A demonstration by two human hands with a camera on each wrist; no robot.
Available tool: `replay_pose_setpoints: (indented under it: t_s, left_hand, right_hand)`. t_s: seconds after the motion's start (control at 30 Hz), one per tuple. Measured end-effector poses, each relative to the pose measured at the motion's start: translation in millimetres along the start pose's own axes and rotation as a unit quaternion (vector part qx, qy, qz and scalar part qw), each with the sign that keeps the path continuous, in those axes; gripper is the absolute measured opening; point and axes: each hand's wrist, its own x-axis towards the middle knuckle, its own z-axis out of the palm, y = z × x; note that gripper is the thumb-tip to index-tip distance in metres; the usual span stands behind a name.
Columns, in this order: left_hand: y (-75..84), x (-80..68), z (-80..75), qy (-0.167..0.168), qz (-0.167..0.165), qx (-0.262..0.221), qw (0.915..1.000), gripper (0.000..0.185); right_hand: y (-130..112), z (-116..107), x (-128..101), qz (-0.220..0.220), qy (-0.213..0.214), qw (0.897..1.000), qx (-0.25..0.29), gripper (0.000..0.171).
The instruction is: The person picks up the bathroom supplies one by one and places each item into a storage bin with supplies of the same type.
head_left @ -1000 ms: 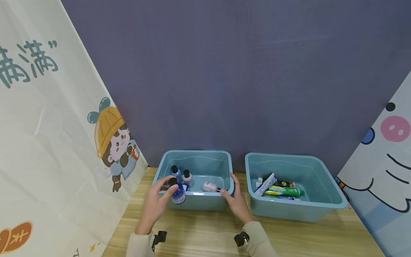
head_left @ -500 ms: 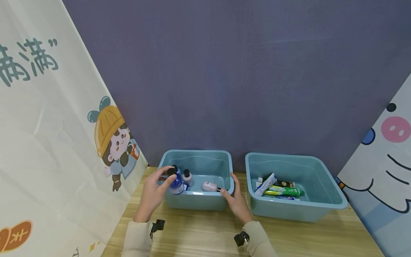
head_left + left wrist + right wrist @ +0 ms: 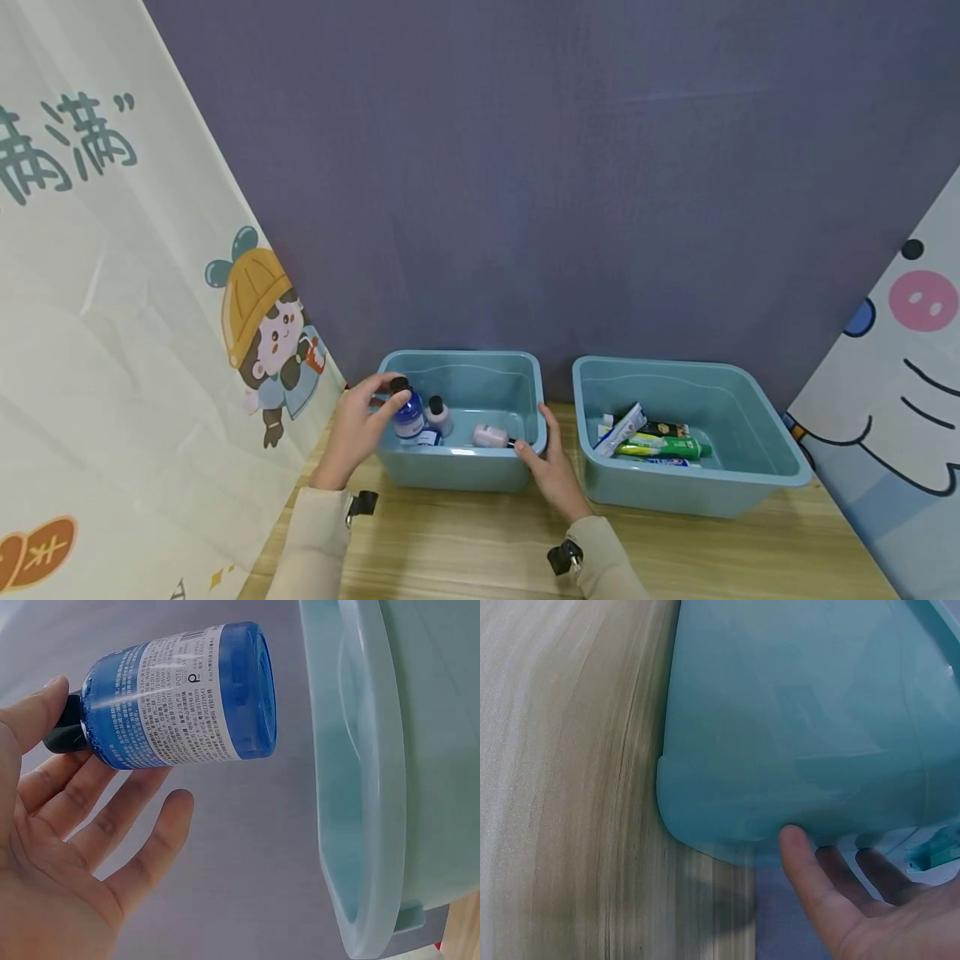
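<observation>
The left hand (image 3: 358,431) is pinching the black cap of a blue bottle (image 3: 408,415) between thumb and fingertips, the other fingers spread, and is holding it over the left corner of the left bin (image 3: 480,477). The right hand (image 3: 553,467) is resting with relaxed fingers against the right front corner of this bin. Just beyond the bottle, a small white bottle (image 3: 438,415) is standing inside.

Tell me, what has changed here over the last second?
The left hand, gripping the blue bottle by its cap, lifted it from the left bin's front edge up and over the inside. The right hand stayed against that bin's corner; the right bin is unchanged.
</observation>
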Motion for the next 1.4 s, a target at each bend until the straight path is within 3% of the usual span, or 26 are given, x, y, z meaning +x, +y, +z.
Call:
replay_pose_setpoints:
  t_s: [0.27,0.63,0.83,1.0,1.4]
  left_hand:
    - [-10.5,14.4,0.5,-0.021,-0.009,0.027,0.9994,0.033]
    - [-20.0,29.2,1.7,-0.079,-0.055,0.078,0.9923,0.037]
    - [-23.1,41.4,1.4,-0.115,-0.054,0.124,0.9842,0.043]
    - [-24.9,52.7,1.3,-0.140,-0.054,0.144,0.9783,0.033]
    - [-34.4,67.2,3.1,-0.217,-0.076,0.216,0.9488,0.034]
  right_hand:
    - [-1.3,-0.3,-0.4,0.003,-0.002,1.000,-0.003,0.080]
    - [-2.0,-0.2,-1.2,0.003,-0.002,1.000,-0.006,0.081]
    - [-1.6,-0.2,-0.2,0.003,-0.001,1.000,-0.004,0.081]
    - [-2.3,-0.3,0.3,0.005,-0.003,1.000,-0.002,0.082]
    - [-3.5,0.1,-0.7,0.011,-0.002,1.000,-0.005,0.083]
